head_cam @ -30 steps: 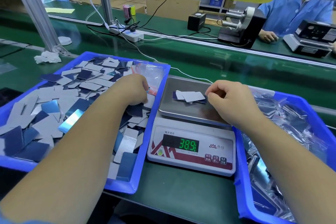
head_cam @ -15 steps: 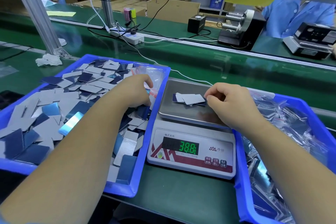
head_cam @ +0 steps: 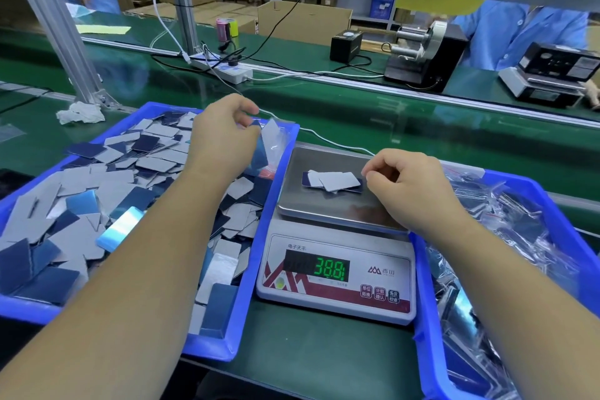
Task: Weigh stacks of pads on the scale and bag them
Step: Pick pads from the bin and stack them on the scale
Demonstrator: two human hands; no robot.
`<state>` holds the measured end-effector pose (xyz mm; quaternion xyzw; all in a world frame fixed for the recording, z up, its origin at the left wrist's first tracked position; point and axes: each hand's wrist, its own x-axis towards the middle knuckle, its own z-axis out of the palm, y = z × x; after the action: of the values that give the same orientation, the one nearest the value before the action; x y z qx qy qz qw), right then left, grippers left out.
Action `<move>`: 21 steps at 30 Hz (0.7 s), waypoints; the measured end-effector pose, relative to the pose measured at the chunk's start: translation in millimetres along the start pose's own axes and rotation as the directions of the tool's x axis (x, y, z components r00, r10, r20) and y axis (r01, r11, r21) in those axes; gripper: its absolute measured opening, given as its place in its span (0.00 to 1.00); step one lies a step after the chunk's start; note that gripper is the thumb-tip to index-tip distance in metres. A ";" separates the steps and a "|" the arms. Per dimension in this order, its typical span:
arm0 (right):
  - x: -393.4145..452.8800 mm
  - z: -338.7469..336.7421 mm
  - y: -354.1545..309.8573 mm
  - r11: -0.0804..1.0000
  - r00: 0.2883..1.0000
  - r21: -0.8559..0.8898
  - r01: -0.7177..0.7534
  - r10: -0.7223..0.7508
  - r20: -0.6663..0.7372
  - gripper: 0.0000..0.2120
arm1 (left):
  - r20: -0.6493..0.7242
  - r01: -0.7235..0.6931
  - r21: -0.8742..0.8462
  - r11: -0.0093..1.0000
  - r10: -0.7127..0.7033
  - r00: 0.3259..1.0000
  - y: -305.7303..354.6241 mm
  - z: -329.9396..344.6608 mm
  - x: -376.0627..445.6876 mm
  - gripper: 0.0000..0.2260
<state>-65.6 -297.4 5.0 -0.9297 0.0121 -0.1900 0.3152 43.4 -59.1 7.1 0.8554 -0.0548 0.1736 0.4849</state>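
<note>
The small stack of pads [head_cam: 331,181] lies on the scale [head_cam: 337,237] pan, just beside the right hand [head_cam: 409,191], its grip curled, holding nothing visible. The left hand [head_cam: 224,136] pinches a clear bag [head_cam: 271,136] above the left bin [head_cam: 259,237].

right bin [head_cam: 428,351] cropped, scale buttons [head_cam: 379,293] illegible

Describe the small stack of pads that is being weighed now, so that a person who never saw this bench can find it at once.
Find the white digital scale with green digits, standing between two blue bins. On its steel platform lies the small stack of pads, beside the right hand. Unlike the loose pads heaped in the left bin, these few overlap, grey faces up, alone on bare metal.
</note>
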 end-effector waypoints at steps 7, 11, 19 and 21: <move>0.7 0.1 0.8 1.000 1.000 0.008 -0.003 0.003 -0.027 0.10 | 0.131 -0.001 -0.472 0.881 0.071 0.989 21.7 19.3 -19.2 0.10; 1.8 0.3 2.4 1.000 0.999 -0.019 0.002 -0.002 -0.039 0.09 | 0.321 -0.036 -0.292 0.956 0.133 0.938 29.2 47.6 -36.8 0.09; 2.3 -0.7 2.8 0.999 1.000 -0.039 0.019 -0.020 -0.019 0.11 | 0.301 -0.325 0.185 0.927 0.261 0.917 33.1 46.3 -37.9 0.06; 2.4 -0.6 2.9 0.999 1.000 -0.039 0.022 -0.022 -0.015 0.11 | 0.290 -0.321 0.155 0.934 0.268 0.919 31.7 43.4 -36.5 0.06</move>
<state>-63.3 -300.4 4.5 -0.9343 0.0080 -0.2004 0.2948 11.6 -115.2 -0.3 0.8969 -0.2298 0.1339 0.3534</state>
